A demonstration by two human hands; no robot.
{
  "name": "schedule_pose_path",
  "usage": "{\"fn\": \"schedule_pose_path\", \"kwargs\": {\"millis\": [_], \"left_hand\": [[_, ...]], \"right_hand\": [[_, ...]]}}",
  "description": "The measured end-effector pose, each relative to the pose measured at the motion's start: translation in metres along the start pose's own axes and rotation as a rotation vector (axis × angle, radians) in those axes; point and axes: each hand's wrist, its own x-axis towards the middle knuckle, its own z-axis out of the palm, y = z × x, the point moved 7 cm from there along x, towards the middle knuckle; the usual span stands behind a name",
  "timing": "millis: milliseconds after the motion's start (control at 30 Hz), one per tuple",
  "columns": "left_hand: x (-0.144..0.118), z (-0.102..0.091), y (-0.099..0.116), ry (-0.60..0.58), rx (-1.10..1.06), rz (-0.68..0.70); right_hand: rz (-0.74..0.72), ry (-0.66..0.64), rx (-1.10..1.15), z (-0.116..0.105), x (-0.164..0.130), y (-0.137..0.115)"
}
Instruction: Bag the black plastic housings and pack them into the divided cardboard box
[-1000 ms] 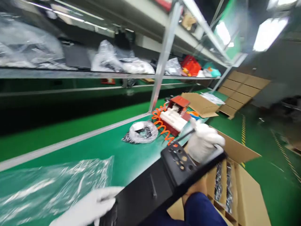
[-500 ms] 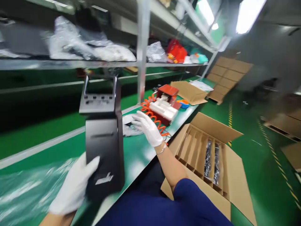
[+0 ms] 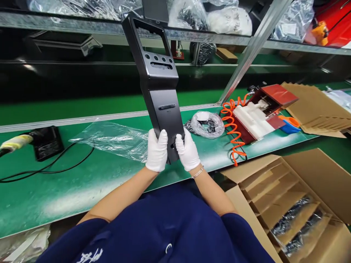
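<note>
A long black plastic panel (image 3: 164, 98) stands tilted in front of me, with a rectangular opening at its top, a row of round holes and slots below. My left hand (image 3: 157, 150), in a white glove, is closed on its lower left edge. On the lower right edge my gloved right hand (image 3: 188, 150) is closed too, its thumb on the panel's face near a small hole. Behind my left hand a clear plastic bag (image 3: 115, 140) lies flat on the green bench. Right of the panel sits a clear bag of small black parts (image 3: 208, 125).
A red and white fixture (image 3: 256, 118) with a coiled orange hose (image 3: 231, 128) stands on the bench (image 3: 90, 186). An open carton (image 3: 253, 215) with dividers holds wrapped parts at lower right. At left lies a black device (image 3: 48, 143) with cables. A metal shelf (image 3: 109, 27) runs above.
My right hand has come from beside the fixture to the panel's lower right edge. Both hands now hold the panel, and the view has turned left.
</note>
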Motion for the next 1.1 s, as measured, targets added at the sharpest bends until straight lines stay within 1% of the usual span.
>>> {"fn": "schedule_pose_path", "kwargs": {"millis": [100, 200, 267, 367, 433, 533, 667, 767, 867, 933, 1000, 1033, 1100], "left_hand": [[0.004, -0.002, -0.006, -0.002, 0.025, 0.003], [0.010, -0.002, -0.011, -0.017, 0.048, 0.034], [0.013, 0.002, -0.009, -0.085, 0.060, 0.097], [0.014, 0.016, -0.008, -0.257, 0.151, 0.167], [0.013, 0.024, -0.013, -0.341, 0.260, 0.142], [0.011, 0.031, -0.021, -0.398, 0.358, 0.088], [0.010, 0.033, -0.017, -0.398, 0.349, 0.163], [0.012, 0.030, -0.016, -0.383, 0.379, 0.207], [0.015, 0.025, -0.019, -0.370, 0.384, 0.201], [0.017, 0.023, -0.019, -0.381, 0.304, 0.174], [0.020, 0.020, -0.019, -0.386, 0.152, 0.128], [0.023, 0.018, -0.019, -0.372, 0.072, 0.092], [0.032, 0.012, -0.023, -0.291, -0.063, 0.002]], "right_hand": [[-0.007, 0.023, -0.006, -0.004, 0.002, 0.004], [0.013, 0.027, 0.121, -0.009, 0.003, 0.008], [0.035, 0.039, 0.229, -0.013, 0.004, 0.012], [0.064, 0.110, 0.292, -0.019, 0.005, 0.016], [0.077, 0.179, 0.279, -0.021, 0.004, 0.015], [0.050, 0.240, 0.231, -0.022, 0.001, 0.007], [-0.015, 0.257, 0.162, -0.023, -0.002, -0.003], [-0.029, 0.260, 0.138, -0.024, 0.000, 0.000], [-0.007, 0.235, 0.161, -0.023, 0.002, 0.004], [0.027, 0.203, 0.219, -0.022, 0.003, 0.006], [0.058, 0.163, 0.283, -0.020, 0.002, 0.004], [0.068, 0.133, 0.306, -0.019, 0.002, 0.001], [0.072, 0.045, 0.332, -0.014, 0.001, -0.005]]}}
